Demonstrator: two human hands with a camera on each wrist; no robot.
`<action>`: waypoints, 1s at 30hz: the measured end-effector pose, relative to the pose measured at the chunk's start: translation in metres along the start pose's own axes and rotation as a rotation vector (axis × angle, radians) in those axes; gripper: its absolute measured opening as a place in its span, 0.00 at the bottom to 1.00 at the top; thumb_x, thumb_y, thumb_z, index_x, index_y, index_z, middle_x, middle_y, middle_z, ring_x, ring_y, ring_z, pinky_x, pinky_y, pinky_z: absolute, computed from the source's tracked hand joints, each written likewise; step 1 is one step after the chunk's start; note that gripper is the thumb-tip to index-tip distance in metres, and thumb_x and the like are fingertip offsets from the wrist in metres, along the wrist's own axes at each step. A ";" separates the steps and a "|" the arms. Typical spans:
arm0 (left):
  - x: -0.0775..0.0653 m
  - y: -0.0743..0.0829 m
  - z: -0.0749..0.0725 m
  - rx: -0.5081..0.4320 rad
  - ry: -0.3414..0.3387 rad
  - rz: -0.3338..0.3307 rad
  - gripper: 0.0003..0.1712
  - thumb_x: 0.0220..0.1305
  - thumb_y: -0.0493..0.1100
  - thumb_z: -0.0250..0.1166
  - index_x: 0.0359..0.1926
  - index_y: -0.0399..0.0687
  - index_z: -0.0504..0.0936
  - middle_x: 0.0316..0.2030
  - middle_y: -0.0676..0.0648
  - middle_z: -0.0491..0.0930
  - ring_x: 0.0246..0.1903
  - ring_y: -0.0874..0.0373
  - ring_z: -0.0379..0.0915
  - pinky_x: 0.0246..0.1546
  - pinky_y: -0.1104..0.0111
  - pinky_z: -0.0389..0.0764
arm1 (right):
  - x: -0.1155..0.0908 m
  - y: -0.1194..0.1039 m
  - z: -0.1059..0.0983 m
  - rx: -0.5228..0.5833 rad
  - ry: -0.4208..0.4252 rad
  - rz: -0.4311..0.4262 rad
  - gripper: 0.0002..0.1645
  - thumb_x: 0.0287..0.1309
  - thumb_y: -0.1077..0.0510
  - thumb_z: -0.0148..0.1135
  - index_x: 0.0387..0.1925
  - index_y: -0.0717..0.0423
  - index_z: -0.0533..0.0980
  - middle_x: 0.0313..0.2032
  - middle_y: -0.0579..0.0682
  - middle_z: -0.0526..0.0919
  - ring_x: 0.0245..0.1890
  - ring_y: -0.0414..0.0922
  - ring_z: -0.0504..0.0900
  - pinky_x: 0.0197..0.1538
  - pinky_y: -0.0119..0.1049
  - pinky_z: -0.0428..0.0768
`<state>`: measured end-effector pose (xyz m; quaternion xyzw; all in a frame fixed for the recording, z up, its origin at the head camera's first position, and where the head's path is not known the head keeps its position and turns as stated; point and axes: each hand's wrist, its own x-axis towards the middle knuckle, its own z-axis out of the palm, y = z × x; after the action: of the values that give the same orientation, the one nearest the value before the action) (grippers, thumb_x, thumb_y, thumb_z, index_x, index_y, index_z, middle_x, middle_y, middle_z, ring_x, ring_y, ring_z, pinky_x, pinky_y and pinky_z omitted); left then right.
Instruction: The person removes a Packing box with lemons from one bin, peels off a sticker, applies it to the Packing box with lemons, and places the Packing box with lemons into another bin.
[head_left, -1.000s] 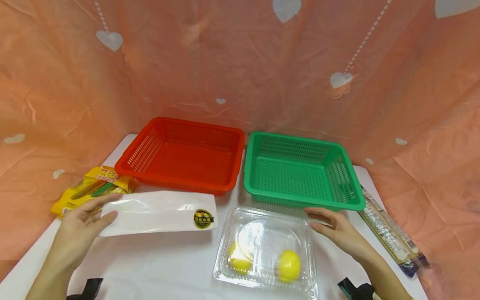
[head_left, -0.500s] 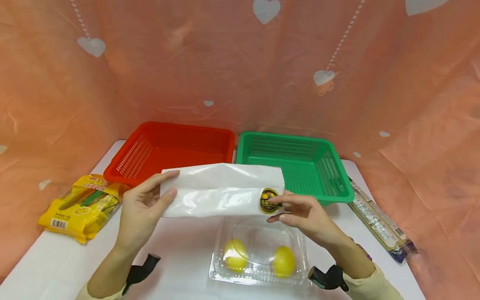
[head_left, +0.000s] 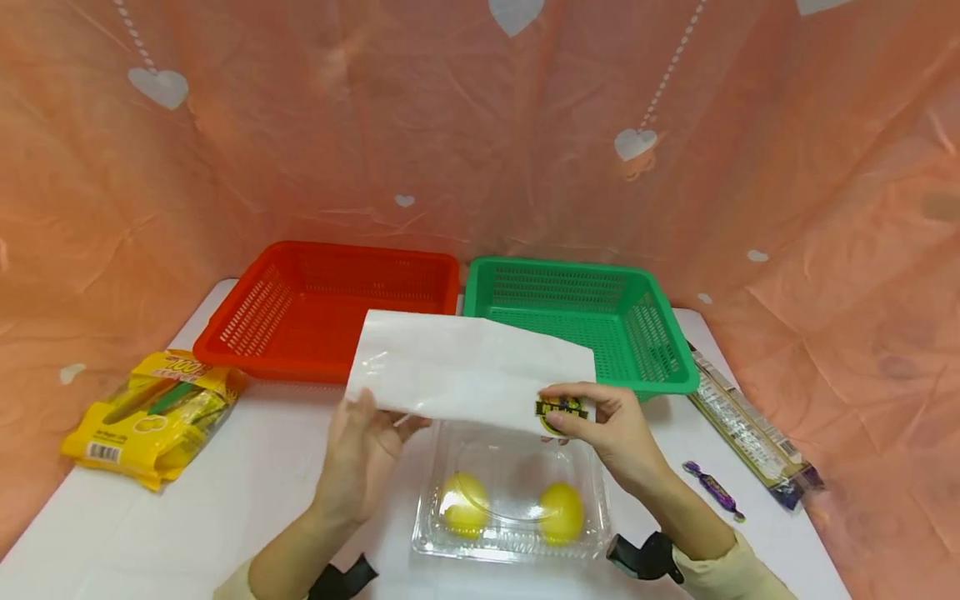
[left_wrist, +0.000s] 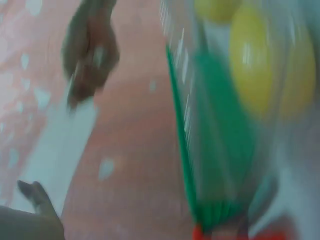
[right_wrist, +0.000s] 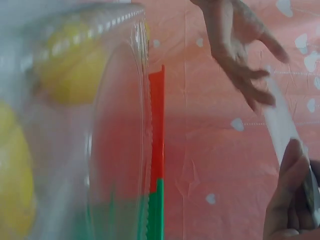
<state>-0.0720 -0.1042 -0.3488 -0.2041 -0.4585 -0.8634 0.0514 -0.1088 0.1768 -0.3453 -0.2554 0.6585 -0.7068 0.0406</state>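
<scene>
A flat white bag (head_left: 450,367) with a round black-and-yellow logo is held up over the table, overlapping both baskets in the head view. My right hand (head_left: 618,433) pinches its right end, thumb over the logo. Under the lower left edge is my left hand (head_left: 356,458); in the right wrist view the left hand's fingers (right_wrist: 255,90) are spread by the bag's far end without gripping it. Below the bag sits a clear plastic clamshell box (head_left: 510,550), closed, with two smooth yellow oval things (head_left: 561,512) inside. The left wrist view is blurred.
A red basket (head_left: 262,371) and a green basket (head_left: 667,379) stand side by side at the back. To the left lies a yellow snack packet (head_left: 142,425). On the right are a long flat packet (head_left: 750,429) and a purple wrapped candy (head_left: 714,490).
The white bag has moved right, from the left hand alone to the right hand's pinch. My left hand has come off its left end to below the lower edge.
</scene>
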 end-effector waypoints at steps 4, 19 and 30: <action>0.000 -0.027 0.024 0.107 -0.034 -0.152 0.14 0.67 0.29 0.61 0.52 0.32 0.76 0.45 0.46 0.83 0.43 0.54 0.81 0.47 0.62 0.83 | 0.003 0.002 0.008 0.012 0.034 -0.010 0.14 0.59 0.73 0.65 0.46 0.61 0.84 0.41 0.50 0.86 0.32 0.43 0.85 0.33 0.32 0.84; 0.018 -0.043 0.052 0.254 0.325 -0.099 0.22 0.56 0.24 0.69 0.51 0.32 0.75 0.40 0.40 0.85 0.26 0.53 0.82 0.33 0.62 0.86 | 0.004 0.002 0.029 0.028 0.107 -0.018 0.17 0.57 0.73 0.66 0.49 0.66 0.81 0.49 0.50 0.82 0.39 0.42 0.80 0.38 0.32 0.83; 0.024 -0.040 0.050 0.355 0.320 0.019 0.19 0.56 0.25 0.69 0.49 0.27 0.78 0.38 0.38 0.85 0.30 0.56 0.83 0.35 0.63 0.86 | 0.013 -0.003 0.048 -0.574 0.302 -0.777 0.10 0.60 0.61 0.70 0.35 0.67 0.85 0.44 0.61 0.85 0.48 0.53 0.82 0.57 0.42 0.69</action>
<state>-0.0892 -0.0379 -0.3454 -0.0565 -0.5870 -0.7902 0.1665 -0.0998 0.1287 -0.3383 -0.3774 0.6811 -0.4893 -0.3929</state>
